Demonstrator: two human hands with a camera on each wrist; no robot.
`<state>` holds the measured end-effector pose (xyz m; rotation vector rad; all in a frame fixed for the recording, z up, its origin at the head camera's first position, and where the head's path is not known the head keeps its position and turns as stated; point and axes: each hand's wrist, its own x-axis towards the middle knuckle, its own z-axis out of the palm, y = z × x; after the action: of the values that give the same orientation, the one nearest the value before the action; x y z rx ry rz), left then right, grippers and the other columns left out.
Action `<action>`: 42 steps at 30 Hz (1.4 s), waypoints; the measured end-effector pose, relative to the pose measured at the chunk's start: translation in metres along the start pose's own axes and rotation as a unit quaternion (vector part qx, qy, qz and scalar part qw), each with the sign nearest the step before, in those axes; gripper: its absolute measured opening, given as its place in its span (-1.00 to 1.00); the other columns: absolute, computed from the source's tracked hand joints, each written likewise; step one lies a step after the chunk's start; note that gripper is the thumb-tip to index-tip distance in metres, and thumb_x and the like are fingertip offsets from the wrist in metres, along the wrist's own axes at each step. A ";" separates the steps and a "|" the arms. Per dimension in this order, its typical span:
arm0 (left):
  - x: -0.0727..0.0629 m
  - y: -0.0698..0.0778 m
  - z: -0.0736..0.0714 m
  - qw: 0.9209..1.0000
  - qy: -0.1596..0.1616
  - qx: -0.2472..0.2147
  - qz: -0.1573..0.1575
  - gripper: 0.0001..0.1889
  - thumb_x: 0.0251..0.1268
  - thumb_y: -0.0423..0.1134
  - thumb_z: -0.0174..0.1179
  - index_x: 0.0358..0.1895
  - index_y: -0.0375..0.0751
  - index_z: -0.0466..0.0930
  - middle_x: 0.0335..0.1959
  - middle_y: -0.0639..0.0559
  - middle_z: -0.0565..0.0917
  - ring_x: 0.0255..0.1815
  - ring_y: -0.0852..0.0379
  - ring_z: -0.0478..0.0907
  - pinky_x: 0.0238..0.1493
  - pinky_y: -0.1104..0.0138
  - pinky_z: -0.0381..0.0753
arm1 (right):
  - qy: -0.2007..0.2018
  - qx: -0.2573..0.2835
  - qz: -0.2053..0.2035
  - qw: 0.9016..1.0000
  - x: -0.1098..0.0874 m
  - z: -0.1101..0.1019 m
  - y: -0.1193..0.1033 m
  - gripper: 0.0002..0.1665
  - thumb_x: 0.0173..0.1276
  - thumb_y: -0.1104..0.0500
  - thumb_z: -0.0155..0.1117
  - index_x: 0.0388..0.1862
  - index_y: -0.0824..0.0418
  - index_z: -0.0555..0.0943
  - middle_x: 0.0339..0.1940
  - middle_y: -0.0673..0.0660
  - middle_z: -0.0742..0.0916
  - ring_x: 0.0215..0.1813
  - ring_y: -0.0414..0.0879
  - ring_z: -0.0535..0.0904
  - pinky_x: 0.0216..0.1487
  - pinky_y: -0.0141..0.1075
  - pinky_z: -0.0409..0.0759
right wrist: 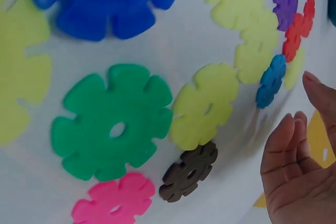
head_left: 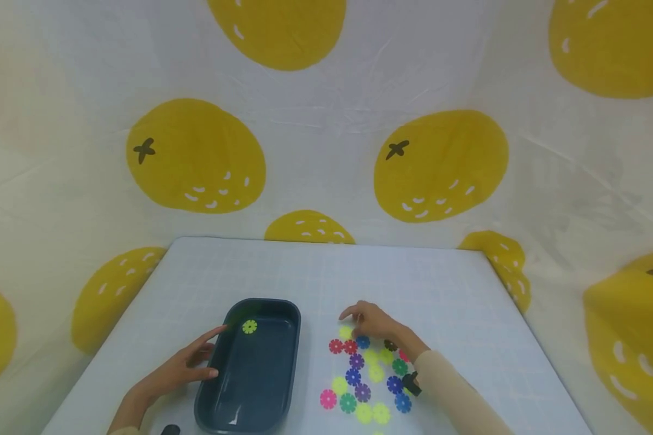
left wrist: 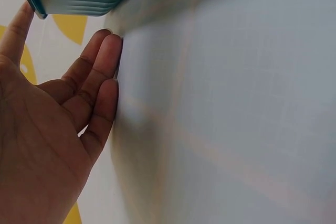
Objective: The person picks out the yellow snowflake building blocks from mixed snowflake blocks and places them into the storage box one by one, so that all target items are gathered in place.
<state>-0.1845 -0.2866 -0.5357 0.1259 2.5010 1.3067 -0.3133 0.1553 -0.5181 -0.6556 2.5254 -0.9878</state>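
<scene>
My left hand [head_left: 176,370] is at the left side of a dark blue-grey tray [head_left: 257,377], its index finger and thumb reaching the rim. In the left wrist view, the other fingers extend below the tray's ribbed side, near the tabletop. Inside the tray lies one yellow notched plastic disc [head_left: 246,330]. My right hand [head_left: 376,320] hovers at the far end of the scattered discs, fingers bent loosely, with a gap between thumb and fingertips. Just under it are a yellow disc [head_left: 345,331] and a blue disc [head_left: 364,343]. Nothing shows within its grasp.
Red discs [head_left: 335,347], purple discs [head_left: 362,393], a green disc [right wrist: 86,129], a brown disc [right wrist: 176,187] and a pink disc [head_left: 328,399] spread over the white table [head_left: 413,278] right of the tray. Patterned yellow-and-white fabric [head_left: 321,151] hangs behind and beside the table.
</scene>
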 end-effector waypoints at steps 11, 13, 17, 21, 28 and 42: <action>0.000 0.001 0.000 1.000 -0.005 -0.001 -0.014 -0.03 0.17 -0.06 0.41 0.58 0.09 0.00 0.56 -0.40 0.05 0.40 -0.52 0.22 0.25 -0.30 0.43 | -0.022 -0.025 -0.002 0.999 -0.005 0.001 0.010 -0.52 0.24 0.28 0.42 0.13 -0.03 0.66 -0.11 0.05 0.55 -0.12 -0.09 0.44 -0.10 -0.25 0.55; 0.000 0.002 0.000 1.000 -0.007 -0.002 -0.015 -0.03 0.18 -0.06 0.41 0.59 0.09 -0.01 0.56 -0.40 0.04 0.41 -0.52 0.21 0.25 -0.30 0.42 | -0.022 -0.022 0.003 1.000 -0.005 0.001 0.011 -0.53 0.24 0.27 0.42 0.13 -0.06 0.66 -0.10 0.03 0.55 -0.11 -0.09 0.45 -0.08 -0.23 0.57; 0.000 0.004 -0.001 1.000 -0.009 -0.006 -0.016 -0.03 0.19 -0.06 0.40 0.59 0.10 -0.02 0.57 -0.40 0.03 0.43 -0.53 0.18 0.26 -0.32 0.39 | -0.029 -0.020 0.006 0.999 -0.003 -0.001 0.010 -0.54 0.26 0.24 0.42 0.12 -0.10 0.67 -0.09 0.01 0.55 -0.07 -0.09 0.45 -0.02 -0.18 0.58; 0.001 0.005 -0.001 1.000 -0.006 -0.007 -0.013 -0.03 0.18 -0.06 0.41 0.59 0.10 -0.02 0.57 -0.39 0.02 0.44 -0.53 0.16 0.27 -0.32 0.39 | -0.035 -0.023 0.002 0.999 0.001 -0.004 0.009 -0.57 0.26 0.24 0.43 0.09 -0.09 0.69 -0.10 0.01 0.55 -0.05 -0.07 0.45 0.02 -0.14 0.57; -0.001 0.005 0.000 1.000 -0.005 -0.011 -0.012 -0.02 0.17 -0.08 0.41 0.59 0.08 -0.03 0.57 -0.40 0.00 0.44 -0.55 0.13 0.26 -0.32 0.39 | -0.044 -0.021 0.013 0.999 0.002 -0.005 0.008 -0.58 0.24 0.26 0.43 0.06 -0.08 0.71 -0.05 0.03 0.56 0.01 -0.04 0.48 0.10 -0.05 0.60; -0.004 0.007 0.002 0.999 -0.005 -0.009 -0.038 0.02 0.17 -0.03 0.41 0.60 0.11 -0.08 0.58 -0.39 -0.01 0.46 -0.53 0.11 0.27 -0.30 0.40 | -0.046 -0.016 0.009 0.999 0.009 -0.001 0.015 -0.63 0.20 0.22 0.46 -0.04 -0.15 0.72 -0.04 0.00 0.55 0.08 -0.03 0.49 0.18 0.02 0.56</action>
<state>-0.1806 -0.2817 -0.5308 0.0330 2.4605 1.2958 -0.3256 0.1612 -0.5293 -0.6703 2.4675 -0.8935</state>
